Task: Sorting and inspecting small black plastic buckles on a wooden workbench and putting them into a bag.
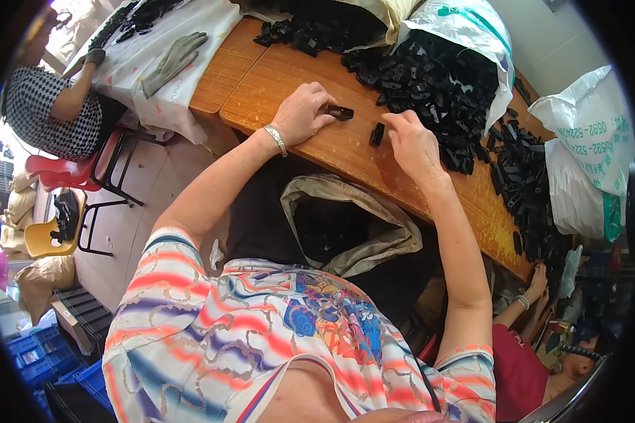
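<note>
My left hand (305, 116), with a bracelet on its wrist, pinches a small oblong black plastic part (341, 113) just above the wooden table. To its right is my right hand (414, 146), its fingers bent and drawn together. At those fingertips is a second black plastic part (377, 135), tilted nearly upright; the exact contact is hard to see. A large heap of similar black parts (430, 84) lies just beyond my right hand. Below the table edge, an open cloth-like sack (310, 185) sits at my lap, its inside dark.
White woven sacks (585, 148) stand at the right and back of the wooden table (289, 70). At left, a grey glove (175, 63) lies on a covered table beside a seated person (53, 106). Another person's hand (537, 282) works at the right end. Blue crates (39, 352) stand lower left.
</note>
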Tool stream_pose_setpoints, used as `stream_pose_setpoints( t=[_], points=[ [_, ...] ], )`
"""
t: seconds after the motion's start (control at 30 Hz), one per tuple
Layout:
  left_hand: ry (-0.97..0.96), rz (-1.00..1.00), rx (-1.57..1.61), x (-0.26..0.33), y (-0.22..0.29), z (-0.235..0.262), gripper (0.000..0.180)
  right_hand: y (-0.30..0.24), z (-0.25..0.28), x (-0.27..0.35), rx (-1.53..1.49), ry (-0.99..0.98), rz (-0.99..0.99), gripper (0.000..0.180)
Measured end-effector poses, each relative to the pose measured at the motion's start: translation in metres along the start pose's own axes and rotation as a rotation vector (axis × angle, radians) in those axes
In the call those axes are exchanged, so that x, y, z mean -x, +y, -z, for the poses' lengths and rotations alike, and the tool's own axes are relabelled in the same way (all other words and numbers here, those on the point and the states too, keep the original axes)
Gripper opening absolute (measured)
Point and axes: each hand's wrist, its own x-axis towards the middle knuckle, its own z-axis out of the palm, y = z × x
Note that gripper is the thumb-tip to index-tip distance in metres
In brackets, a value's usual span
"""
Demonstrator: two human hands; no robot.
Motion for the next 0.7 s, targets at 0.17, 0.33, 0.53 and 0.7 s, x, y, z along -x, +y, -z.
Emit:
stream_pose_setpoints(
  t=[0.17,0.33,0.53,0.7],
  points=[
    [-0.018,-0.025,-0.017,-0.006,0.008,-0.006,0.023,0.022,-0.01,0.0,0.142,0.018,0.346,0.026],
    [-0.054,-0.023,-0.025,-0.005,0.015,-0.011,0.023,0.01,-0.012,-0.004,-0.016,0.07,0.193,0.022],
    [-0.063,0.0,-0.015,-0.004,0.014,-0.01,0.025,-0.015,-0.032,-0.019,-0.162,0.174,0.213,0.017],
    [-0.085,0.03,0.013,-0.006,0.015,-0.009,0.024,-0.02,-0.039,-0.029,-0.044,0.116,0.296,0.011]
  ],
)
